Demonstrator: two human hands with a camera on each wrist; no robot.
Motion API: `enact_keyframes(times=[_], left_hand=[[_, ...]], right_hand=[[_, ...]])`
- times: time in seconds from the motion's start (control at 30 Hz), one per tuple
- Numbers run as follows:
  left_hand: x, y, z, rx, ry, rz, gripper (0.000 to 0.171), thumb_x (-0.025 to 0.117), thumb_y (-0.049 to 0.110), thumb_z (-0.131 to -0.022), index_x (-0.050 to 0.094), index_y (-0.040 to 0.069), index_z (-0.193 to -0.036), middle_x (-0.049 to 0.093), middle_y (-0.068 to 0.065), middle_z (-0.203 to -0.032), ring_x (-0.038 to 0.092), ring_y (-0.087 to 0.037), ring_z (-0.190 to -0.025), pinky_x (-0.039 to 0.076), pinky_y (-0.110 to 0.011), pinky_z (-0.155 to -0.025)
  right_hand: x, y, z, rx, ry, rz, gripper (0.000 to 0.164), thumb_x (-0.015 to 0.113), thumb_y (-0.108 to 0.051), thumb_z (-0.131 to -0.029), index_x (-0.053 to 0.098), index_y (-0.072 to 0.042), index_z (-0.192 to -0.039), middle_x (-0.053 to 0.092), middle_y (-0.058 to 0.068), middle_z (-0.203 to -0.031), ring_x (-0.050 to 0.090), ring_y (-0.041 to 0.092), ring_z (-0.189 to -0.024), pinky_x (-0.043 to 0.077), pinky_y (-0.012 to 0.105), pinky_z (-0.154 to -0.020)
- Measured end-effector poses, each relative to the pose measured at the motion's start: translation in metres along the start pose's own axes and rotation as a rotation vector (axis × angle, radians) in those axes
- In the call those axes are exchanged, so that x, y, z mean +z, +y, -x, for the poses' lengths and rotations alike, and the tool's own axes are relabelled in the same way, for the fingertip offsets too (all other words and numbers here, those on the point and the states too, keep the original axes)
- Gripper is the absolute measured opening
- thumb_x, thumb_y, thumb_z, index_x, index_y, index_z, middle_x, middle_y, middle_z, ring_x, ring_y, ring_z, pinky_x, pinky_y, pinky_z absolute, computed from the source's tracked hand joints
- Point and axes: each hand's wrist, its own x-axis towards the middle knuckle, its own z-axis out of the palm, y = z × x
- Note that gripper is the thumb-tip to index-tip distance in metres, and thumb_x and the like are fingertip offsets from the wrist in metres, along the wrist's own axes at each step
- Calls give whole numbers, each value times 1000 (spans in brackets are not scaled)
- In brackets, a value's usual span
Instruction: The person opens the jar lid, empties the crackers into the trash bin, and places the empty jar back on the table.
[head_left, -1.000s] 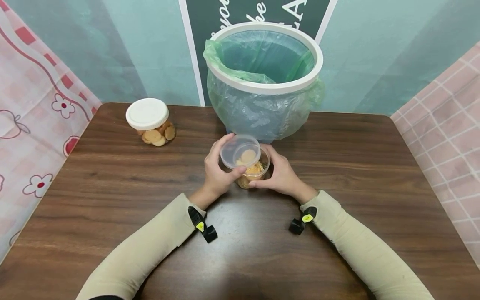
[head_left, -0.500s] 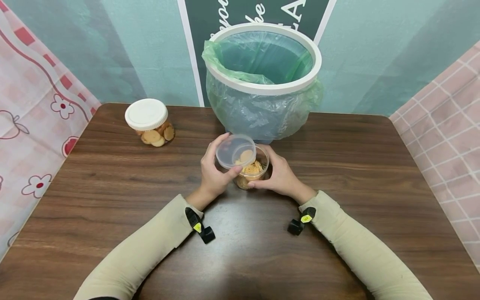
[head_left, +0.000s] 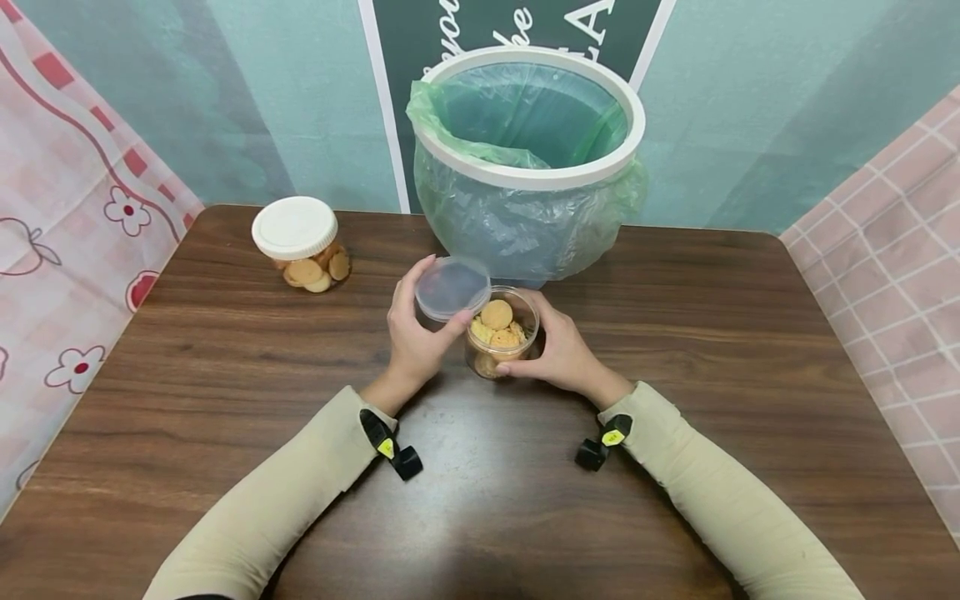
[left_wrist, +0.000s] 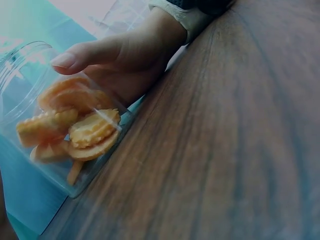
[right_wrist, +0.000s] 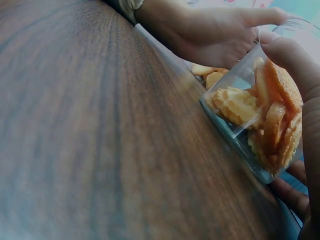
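Left grip [head_left: 412, 340] has the clear lid [head_left: 452, 287] pinched between thumb and fingers, right grip [head_left: 562, 354] curls round the clear jar [head_left: 476, 357], thumb in front; and that jar looks upright on the table [head_left: 697, 350], mouth uncovered, cookies [head_left: 497, 327] heaped inside; lid just off to the jar's left, overlapping the rim from the head camera, and whether they touch, I cannot tell!

Now the danger; if that lid edge catches the rim, a sideways tug could tip the jar, and only the right grip braces it; loosen there and cookies could roll out, the round one on top looking readiest to go; the lid is thin and smooth, so a slack thumb could let it skid away; squeeze too hard and the jar wall might flex;

Outward we go; the bin [head_left: 525, 177], green liner [head_left: 517, 229] bulging, looms just behind the jar, so little room that way, and a backward swing could snag the plastic; white-lidded jar [head_left: 295, 229] well off to the left, near the far edge, a knock risk on a wide left sweep; best room is rightward and toward the person, long brown wood before the near edge
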Motion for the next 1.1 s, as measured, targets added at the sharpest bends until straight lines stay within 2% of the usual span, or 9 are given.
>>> enact_keyframes(times=[0.2, 0.47, 0.83, 1.1], left_hand=[[-1, 0, -1, -34, -13, -56, 95, 66, 78, -77, 53, 13, -145, 64, -9, -136, 58, -26, -123, 45, -42, -102], [-2, -1, -3, -65, -41, -67, 98, 65, 80, -77, 51, 12, -146, 63, -9, -136, 56, -25, -122, 44, -42, -102], [-4, -5, -7, -90, -39, -51, 92, 69, 72, -78, 51, 13, -147, 63, -11, -137, 55, -28, -123, 41, -45, -106], [-5, -4, -8, -117, -60, -76, 96, 67, 77, -78, 49, 15, -148, 61, -10, -138, 55, -25, -126, 41, -44, -108]], right_hand=[[0, 0, 0, -8, -4, -14, 95, 97, -23, -64, 47, -19, -145, 64, 5, -137, 59, 21, -125, 44, 44, -110], [0, 0, 0, 6, -9, -7, 94, 96, -23, -65, 47, -20, -145, 63, 4, -137, 59, 20, -125, 44, 44, -110], [-1, -2, 0, 14, -14, -10, 93, 96, -24, -66, 46, -22, -145, 62, 2, -138, 58, 20, -127, 43, 44, -111], [0, 2, 0, 11, -15, -8, 93, 96, -26, -66, 47, -24, -145, 62, 2, -138, 58, 19, -126, 43, 45, -110]])
